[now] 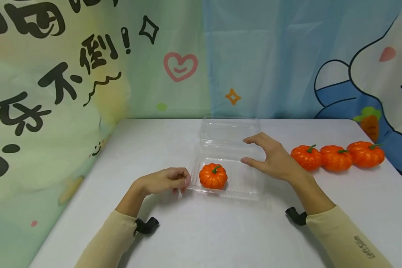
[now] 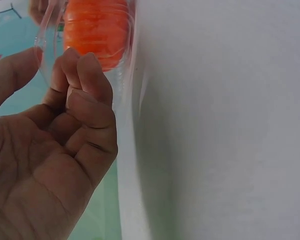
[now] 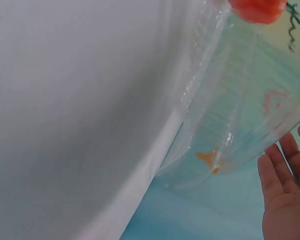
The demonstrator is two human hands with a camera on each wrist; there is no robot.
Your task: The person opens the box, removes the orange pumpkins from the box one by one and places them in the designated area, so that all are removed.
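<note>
A clear plastic clamshell box (image 1: 244,188) lies on the table with its lid (image 1: 229,130) folded back behind it. Inside, toward the left, sits a small orange pumpkin (image 1: 213,176) with a green stem. My left hand (image 1: 170,180) grips the box's front left corner; in the left wrist view the thumb is at the rim and the curled fingers (image 2: 92,110) are against the outside wall. Over the right side of the box is my right hand (image 1: 271,156), thumb and fingers spread apart with nothing between them. The right wrist view shows its fingers (image 3: 290,160) beside the clear wall.
To the right of the box, three more orange pumpkins stand in a row: a near one (image 1: 306,157), a middle one (image 1: 336,158) and a far right one (image 1: 366,154). The white table (image 1: 227,234) ends at a printed curtain (image 1: 254,59) behind.
</note>
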